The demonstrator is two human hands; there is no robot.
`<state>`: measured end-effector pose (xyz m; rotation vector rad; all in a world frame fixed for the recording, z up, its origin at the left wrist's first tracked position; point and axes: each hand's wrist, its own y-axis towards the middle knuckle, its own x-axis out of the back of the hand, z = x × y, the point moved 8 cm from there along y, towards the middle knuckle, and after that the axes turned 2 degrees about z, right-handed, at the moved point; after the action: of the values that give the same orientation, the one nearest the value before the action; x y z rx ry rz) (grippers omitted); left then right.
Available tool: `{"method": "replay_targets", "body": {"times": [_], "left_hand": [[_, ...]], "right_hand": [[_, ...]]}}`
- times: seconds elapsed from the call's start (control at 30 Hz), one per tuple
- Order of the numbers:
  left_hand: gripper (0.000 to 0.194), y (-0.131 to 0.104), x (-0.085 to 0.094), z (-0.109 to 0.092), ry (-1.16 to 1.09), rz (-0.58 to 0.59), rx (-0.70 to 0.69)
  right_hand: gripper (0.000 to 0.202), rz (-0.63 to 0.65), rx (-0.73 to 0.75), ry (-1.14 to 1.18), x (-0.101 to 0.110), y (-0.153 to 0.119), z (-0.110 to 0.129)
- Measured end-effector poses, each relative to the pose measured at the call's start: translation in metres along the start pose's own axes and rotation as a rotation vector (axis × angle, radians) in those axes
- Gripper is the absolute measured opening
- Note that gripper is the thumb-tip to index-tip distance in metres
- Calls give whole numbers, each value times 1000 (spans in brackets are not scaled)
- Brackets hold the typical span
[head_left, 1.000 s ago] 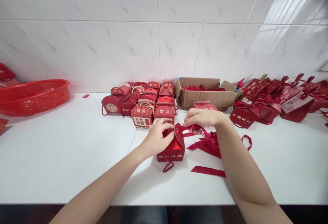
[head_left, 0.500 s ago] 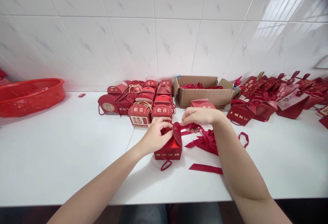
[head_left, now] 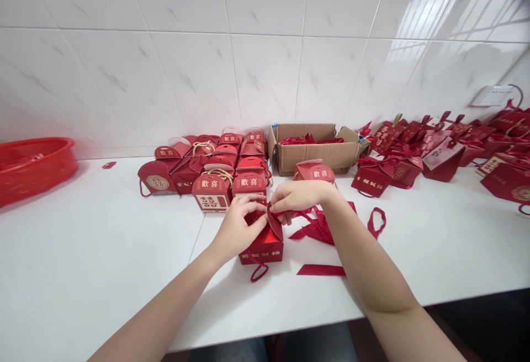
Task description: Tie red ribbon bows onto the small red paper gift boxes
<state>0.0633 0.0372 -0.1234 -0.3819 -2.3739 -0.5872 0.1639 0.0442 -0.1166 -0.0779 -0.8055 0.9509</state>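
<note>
At the far left, a red plastic tub (head_left: pixel 37 173) stands on the tabletop (head_left: pixel 103 240) near the tiled wall (head_left: pixel 186 75), and a small red packet (head_left: pixel 109 165) lies beside it. Next comes a cluster of red cartons (head_left: pixel 158 177), packed closely together, some with gold cords.

In front of these, the left hand (head_left: pixel 240 223) curls over the top of a red box (head_left: pixel 265 253), its grip nearly closed, thumb and fingers about the upper flaps. The box sits upright near the front edge, a twisted cord loop (head_left: pixel 259 273) hanging from its front. The right hand (head_left: pixel 292 202) meets its raised flap (head_left: pixel 275 224) from the other side; its grip is pinched tight on a red ribbon (head_left: pixel 302 214), which trails rightward to a ribbon pile (head_left: pixel 317 230). A loose strip (head_left: pixel 321 270) lies nearer the front.

Behind the right hand stand a partly hidden carton and an open cardboard box (head_left: pixel 317 159) holding red ribbon. Bow-tied red boxes (head_left: pixel 372 180) crowd the right.
</note>
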Motion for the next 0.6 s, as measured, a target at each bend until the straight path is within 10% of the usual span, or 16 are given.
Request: {"method": "replay_targets", "body": {"times": [0.17,0.4,0.6], "left_hand": [[21,-3,-2,5,7,5,-13],[25,-3,5,18,-95,23,33],[26,-5,6,20,-133,35,47]], "right_hand": [[18,-152,-125,-105,18,-11,-16],[44,-952,-652,-250,101,-124,-112],[46,-1110,-1029,-377,86,-166,-197]]}}
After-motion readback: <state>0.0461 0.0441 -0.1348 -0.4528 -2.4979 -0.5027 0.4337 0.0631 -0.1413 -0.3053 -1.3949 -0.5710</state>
